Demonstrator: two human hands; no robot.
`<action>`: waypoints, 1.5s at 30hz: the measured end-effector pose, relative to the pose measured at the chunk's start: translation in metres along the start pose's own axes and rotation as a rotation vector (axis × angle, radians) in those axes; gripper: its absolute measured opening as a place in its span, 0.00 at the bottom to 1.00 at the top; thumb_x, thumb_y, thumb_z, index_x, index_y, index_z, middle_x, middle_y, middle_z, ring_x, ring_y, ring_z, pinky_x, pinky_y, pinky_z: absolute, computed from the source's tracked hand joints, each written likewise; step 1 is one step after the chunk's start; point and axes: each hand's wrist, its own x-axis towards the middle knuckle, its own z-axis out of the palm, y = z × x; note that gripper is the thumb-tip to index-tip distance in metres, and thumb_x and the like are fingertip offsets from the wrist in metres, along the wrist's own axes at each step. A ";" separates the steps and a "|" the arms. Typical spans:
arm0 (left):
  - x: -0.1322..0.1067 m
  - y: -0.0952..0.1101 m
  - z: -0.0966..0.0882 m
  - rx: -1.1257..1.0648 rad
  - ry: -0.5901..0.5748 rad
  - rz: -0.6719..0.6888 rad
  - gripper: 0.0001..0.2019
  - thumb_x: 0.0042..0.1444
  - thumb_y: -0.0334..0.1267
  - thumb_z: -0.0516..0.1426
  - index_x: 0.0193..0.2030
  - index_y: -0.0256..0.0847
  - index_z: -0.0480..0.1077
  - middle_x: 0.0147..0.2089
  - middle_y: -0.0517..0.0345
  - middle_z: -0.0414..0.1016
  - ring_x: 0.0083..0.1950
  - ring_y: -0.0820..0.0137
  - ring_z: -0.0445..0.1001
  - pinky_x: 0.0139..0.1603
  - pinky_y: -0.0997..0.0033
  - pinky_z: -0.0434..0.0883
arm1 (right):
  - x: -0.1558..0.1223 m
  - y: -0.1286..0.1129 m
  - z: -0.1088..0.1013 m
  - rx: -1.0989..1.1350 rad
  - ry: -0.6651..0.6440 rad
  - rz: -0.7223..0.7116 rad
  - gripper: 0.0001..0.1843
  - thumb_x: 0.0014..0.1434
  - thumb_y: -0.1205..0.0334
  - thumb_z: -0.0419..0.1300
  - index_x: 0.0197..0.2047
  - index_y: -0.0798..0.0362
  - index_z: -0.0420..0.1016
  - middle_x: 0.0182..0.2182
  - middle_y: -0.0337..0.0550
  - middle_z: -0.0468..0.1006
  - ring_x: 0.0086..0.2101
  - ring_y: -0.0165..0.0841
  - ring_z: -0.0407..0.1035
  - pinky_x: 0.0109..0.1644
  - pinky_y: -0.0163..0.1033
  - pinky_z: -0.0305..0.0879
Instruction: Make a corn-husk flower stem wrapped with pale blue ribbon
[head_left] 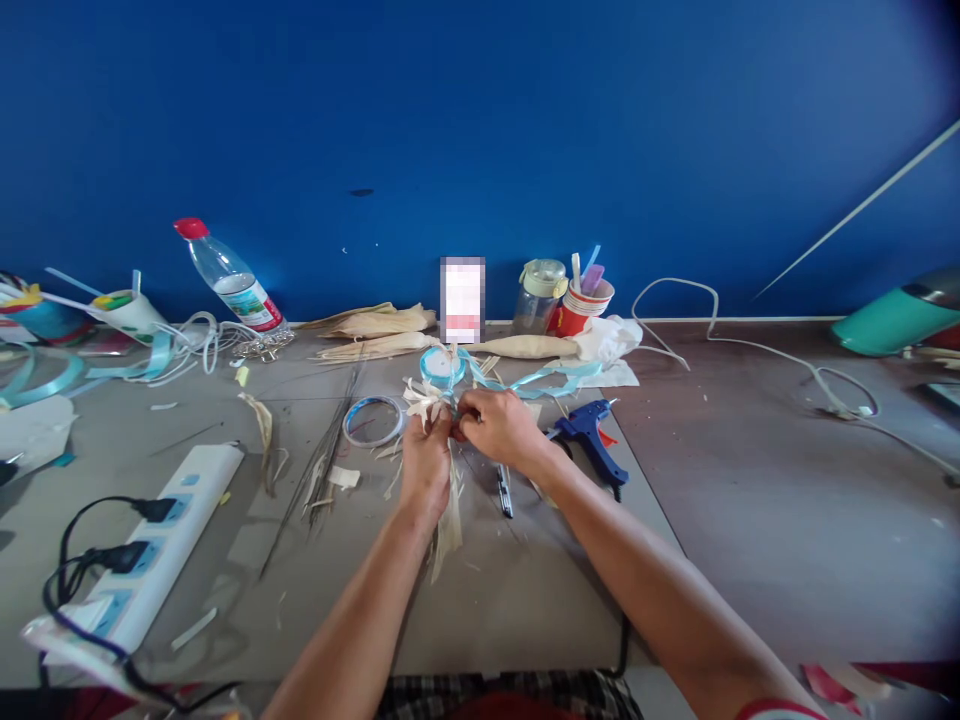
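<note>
In the middle of the table, my left hand is closed around a bundle of pale dried corn husk. Frayed husk strips stick out above the fingers and long ones hang below the hand. My right hand meets it from the right, fingertips pinched at the bundle where a bit of light blue ribbon shows; the exact grip is partly hidden. Just beyond the hands lies a ribbon spool. A roll of tape is left of my left hand, and a utility knife is below my right.
A blue glue gun lies right of my hands. Thin dark wires and husk scraps are at left, near a white power strip. Along the blue wall stand a water bottle, a clear jar and red paper cups.
</note>
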 end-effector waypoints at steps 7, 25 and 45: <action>0.001 0.001 -0.001 0.019 -0.014 0.043 0.09 0.46 0.36 0.60 0.24 0.39 0.61 0.22 0.65 0.59 0.24 0.78 0.58 0.28 0.77 0.59 | 0.001 0.001 0.000 0.151 -0.027 -0.001 0.09 0.48 0.70 0.52 0.24 0.52 0.72 0.23 0.37 0.75 0.26 0.28 0.65 0.31 0.32 0.56; 0.004 0.002 -0.004 0.058 -0.054 0.039 0.10 0.48 0.40 0.61 0.24 0.39 0.65 0.23 0.65 0.60 0.23 0.79 0.56 0.25 0.77 0.56 | 0.006 0.009 -0.005 0.764 -0.130 0.052 0.08 0.49 0.60 0.59 0.32 0.55 0.69 0.25 0.37 0.71 0.25 0.27 0.62 0.30 0.33 0.58; 0.004 0.002 -0.002 -0.126 0.018 -0.030 0.09 0.44 0.37 0.63 0.26 0.37 0.67 0.25 0.65 0.64 0.24 0.81 0.59 0.26 0.79 0.57 | 0.006 0.006 0.018 0.711 -0.002 0.127 0.07 0.48 0.62 0.58 0.22 0.54 0.67 0.19 0.34 0.68 0.24 0.26 0.61 0.30 0.33 0.57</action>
